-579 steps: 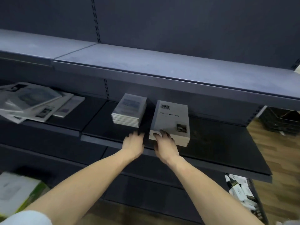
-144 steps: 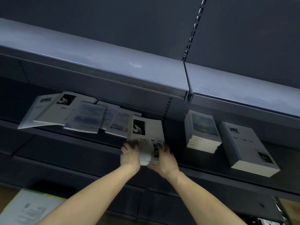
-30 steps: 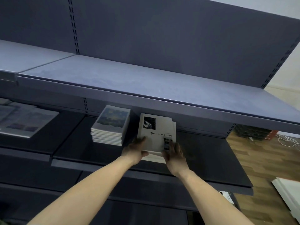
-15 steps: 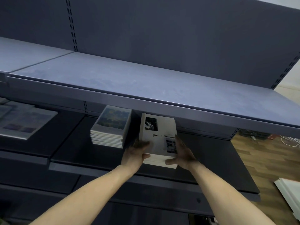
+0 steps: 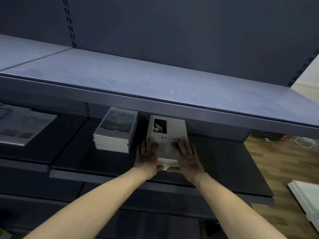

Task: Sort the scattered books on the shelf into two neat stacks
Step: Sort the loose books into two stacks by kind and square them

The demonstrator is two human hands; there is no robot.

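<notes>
On the shelf: both hands on white stack

Left hand [image 5: 148,156] and right hand [image 5: 187,156] lie flat, fingers straight, on white stack [image 5: 166,133], thumbs at its front edge. Photo stack [image 5: 115,131] just left. Loose books [image 5: 22,125] far left on shelf [image 5: 224,163].
</notes>
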